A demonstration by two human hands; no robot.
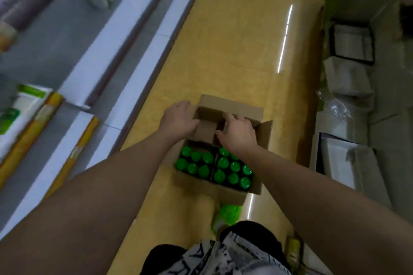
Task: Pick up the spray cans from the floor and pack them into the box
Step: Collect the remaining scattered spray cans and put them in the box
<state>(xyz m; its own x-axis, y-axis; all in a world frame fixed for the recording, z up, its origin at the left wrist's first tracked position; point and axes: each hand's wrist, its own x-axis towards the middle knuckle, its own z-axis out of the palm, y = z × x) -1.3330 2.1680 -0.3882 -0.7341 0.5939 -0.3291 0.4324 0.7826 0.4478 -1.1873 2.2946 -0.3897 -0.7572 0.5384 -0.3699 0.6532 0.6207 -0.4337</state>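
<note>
Green-capped spray cans (214, 166) stand upright and packed tight in the near half of the cardboard box (232, 194), caps up, in two groups split by a dark divider down the middle. The box sits on the yellow floor (234, 51) right in front of the person, flaps open, one flap (264, 131) sticking out to the right and another raised at the far end. Both hands are over the far half of the box: the left hand (178, 118) lies on the box's far left edge with fingers fairly straight, pressing on folded cardboard, and the right hand (238, 130) is just beside it, fingers bent down onto a cardboard piece inside; whether it pinches that piece, I cannot tell. The two hands are close together but not touching. Just beyond the box's near wall, a bright green shoe (228, 213) shows. White shelves (143, 35) run along the left, and white boxes (348, 80) sit along the right side.
</note>
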